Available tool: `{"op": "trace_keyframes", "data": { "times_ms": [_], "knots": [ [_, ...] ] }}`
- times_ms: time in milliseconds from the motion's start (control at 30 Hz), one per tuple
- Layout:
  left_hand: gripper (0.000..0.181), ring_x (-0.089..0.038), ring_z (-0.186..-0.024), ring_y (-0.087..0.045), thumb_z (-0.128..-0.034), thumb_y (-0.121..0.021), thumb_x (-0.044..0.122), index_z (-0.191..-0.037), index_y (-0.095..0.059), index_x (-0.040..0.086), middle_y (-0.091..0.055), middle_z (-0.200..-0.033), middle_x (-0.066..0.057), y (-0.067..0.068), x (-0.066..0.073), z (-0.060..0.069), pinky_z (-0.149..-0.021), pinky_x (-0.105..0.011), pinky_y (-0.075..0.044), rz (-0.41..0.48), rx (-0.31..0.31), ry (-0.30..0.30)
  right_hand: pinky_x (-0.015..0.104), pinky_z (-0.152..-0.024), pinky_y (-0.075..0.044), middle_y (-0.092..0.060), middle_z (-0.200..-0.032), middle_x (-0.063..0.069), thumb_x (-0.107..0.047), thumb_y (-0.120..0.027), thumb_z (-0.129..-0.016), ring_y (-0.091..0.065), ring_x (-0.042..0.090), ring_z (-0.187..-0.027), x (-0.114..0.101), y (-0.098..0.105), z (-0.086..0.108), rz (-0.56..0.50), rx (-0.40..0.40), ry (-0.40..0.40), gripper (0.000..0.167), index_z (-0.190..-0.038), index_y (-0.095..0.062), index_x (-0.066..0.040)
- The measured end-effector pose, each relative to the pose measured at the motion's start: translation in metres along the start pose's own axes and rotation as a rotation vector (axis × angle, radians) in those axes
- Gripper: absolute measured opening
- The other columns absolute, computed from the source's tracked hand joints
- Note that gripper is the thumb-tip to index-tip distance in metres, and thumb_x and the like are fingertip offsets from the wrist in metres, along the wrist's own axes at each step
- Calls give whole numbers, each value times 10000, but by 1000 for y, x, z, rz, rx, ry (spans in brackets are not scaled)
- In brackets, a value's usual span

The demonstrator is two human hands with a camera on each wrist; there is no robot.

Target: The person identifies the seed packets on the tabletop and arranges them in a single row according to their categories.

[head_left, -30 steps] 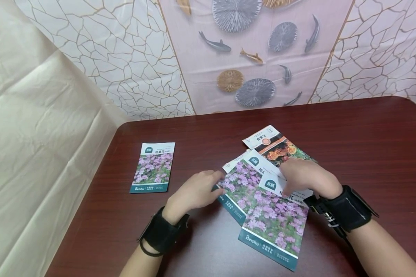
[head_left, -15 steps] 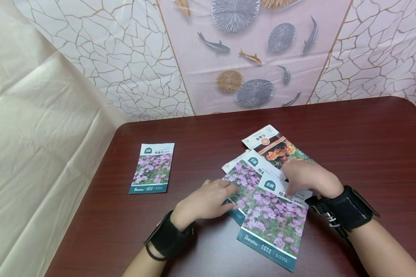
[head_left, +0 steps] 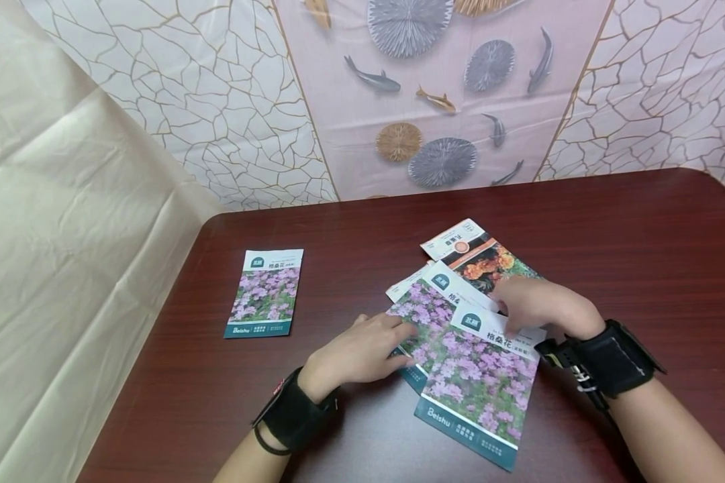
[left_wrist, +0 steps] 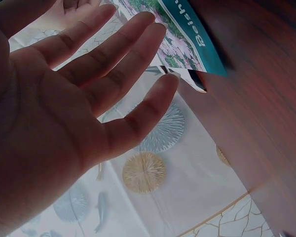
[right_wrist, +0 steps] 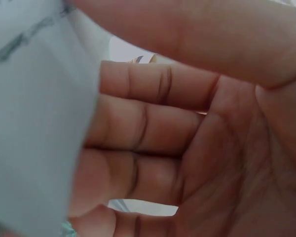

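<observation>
My right hand (head_left: 540,307) pinches the top end of a purple-flower seed packet (head_left: 482,382), thumb on its face and fingers behind. In the right wrist view the packet's pale top (right_wrist: 37,123) stands between thumb and fingers. Beneath it lies a second purple-flower packet (head_left: 421,310), overlapping an orange-flower packet (head_left: 489,265). The white corner (head_left: 402,287) of one more packet sticks out at the left. My left hand (head_left: 358,352) rests its fingertips on the second packet's left edge. In the left wrist view that hand's fingers (left_wrist: 121,64) are loosely extended over a packet (left_wrist: 180,47).
A separate purple-flower seed packet (head_left: 266,295) lies at the left of the dark red-brown table (head_left: 175,389). A patterned cloth (head_left: 338,134) hangs behind the table's far edge. Pale cream fabric (head_left: 54,268) drapes along the left side.
My left hand has moved right, from beside the pile onto the second packet's edge. The right hand has shifted slightly right, and its packet has barely moved.
</observation>
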State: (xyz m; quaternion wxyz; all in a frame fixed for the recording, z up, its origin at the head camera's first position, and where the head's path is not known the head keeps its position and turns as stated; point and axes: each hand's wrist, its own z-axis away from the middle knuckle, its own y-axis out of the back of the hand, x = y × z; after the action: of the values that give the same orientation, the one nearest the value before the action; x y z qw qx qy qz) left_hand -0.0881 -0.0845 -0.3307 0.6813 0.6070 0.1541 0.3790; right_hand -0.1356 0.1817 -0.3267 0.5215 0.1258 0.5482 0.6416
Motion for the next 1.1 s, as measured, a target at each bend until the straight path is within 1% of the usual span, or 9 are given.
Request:
{"op": "trace_keyframes", "data": {
  "times_ms": [133, 200, 367, 500, 600, 700, 833, 933, 1100],
  "knots": [
    [389, -140, -1106, -485, -908, -563, 330, -1255, -539, 156, -551, -1180, 1, 0, -1, 0, -846, -365, -388, 7, -4, 2, 239, -494, -196, -143, -580, -57, -3, -756, -672, -145, 106, -533, 9, 1, 0, -48, 19, 72, 505, -551, -293, -164],
    [393, -142, -1115, -481, -908, -563, 329, -1261, -535, 157, -549, -1186, 2, 0, -1, 0, -857, -373, -387, 10, -7, 6, 238, -497, -198, -155, -570, -66, 1, -750, -675, -146, 101, -531, 12, 2, 1, -66, 24, 105, 490, -543, -309, -164],
    [402, -150, -1133, -473, -909, -560, 333, -1270, -531, 157, -545, -1201, 1, 0, -1, 0, -874, -388, -384, 17, -8, 14, 234, -529, -245, -243, -555, -73, 15, -721, -702, -214, 80, -529, 18, 6, 2, -116, 9, 140, 395, -554, -388, -138],
    [401, -152, -1129, -477, -909, -562, 331, -1269, -533, 156, -546, -1206, 0, 1, -2, 0, -860, -373, -388, 18, 2, 10, 235, -547, -245, -232, -561, -69, 30, -696, -727, -215, 73, -530, 22, 10, 3, -154, 2, 172, 388, -568, -380, -128],
    [392, -150, -1105, -488, -906, -568, 326, -1258, -541, 156, -556, -1187, 3, 2, -2, 1, -835, -358, -383, 21, 14, 9, 235, -546, -252, -230, -567, -68, 17, -690, -750, -223, 72, -531, 23, 12, 5, -177, 1, 183, 368, -587, -391, -123],
    [377, -152, -1076, -501, -905, -574, 319, -1243, -552, 153, -570, -1157, 3, 3, -2, 1, -830, -365, -378, 34, 35, 17, 234, -543, -266, -252, -574, -72, -14, -686, -774, -244, 68, -535, 24, 13, 6, -198, 1, 173, 326, -615, -425, -125],
    [360, -168, -1074, -507, -909, -569, 311, -1226, -561, 139, -578, -1144, -15, 4, -2, 1, -858, -392, -378, 71, 64, 35, 238, -542, -280, -266, -581, -73, -38, -671, -800, -259, 66, -542, 26, 14, 7, -258, 0, 169, 260, -660, -467, -118],
    [374, -183, -1114, -493, -915, -556, 319, -1237, -550, 128, -568, -1175, -31, 5, -1, 2, -901, -414, -369, 104, 70, 50, 239, -536, -296, -260, -579, -76, -47, -658, -816, -257, 58, -536, 29, 15, 7, -317, -3, 211, 235, -673, -480, -107],
    [439, -184, -1195, -442, -922, -525, 363, -1281, -519, 111, -534, -1249, -43, 5, 0, 2, -985, -453, -319, 195, 47, 57, 243, -505, -317, -261, -574, -75, -79, -648, -832, -257, 41, -517, 35, 16, 9, -390, 21, 322, 206, -686, -503, -97]
  ]
}}
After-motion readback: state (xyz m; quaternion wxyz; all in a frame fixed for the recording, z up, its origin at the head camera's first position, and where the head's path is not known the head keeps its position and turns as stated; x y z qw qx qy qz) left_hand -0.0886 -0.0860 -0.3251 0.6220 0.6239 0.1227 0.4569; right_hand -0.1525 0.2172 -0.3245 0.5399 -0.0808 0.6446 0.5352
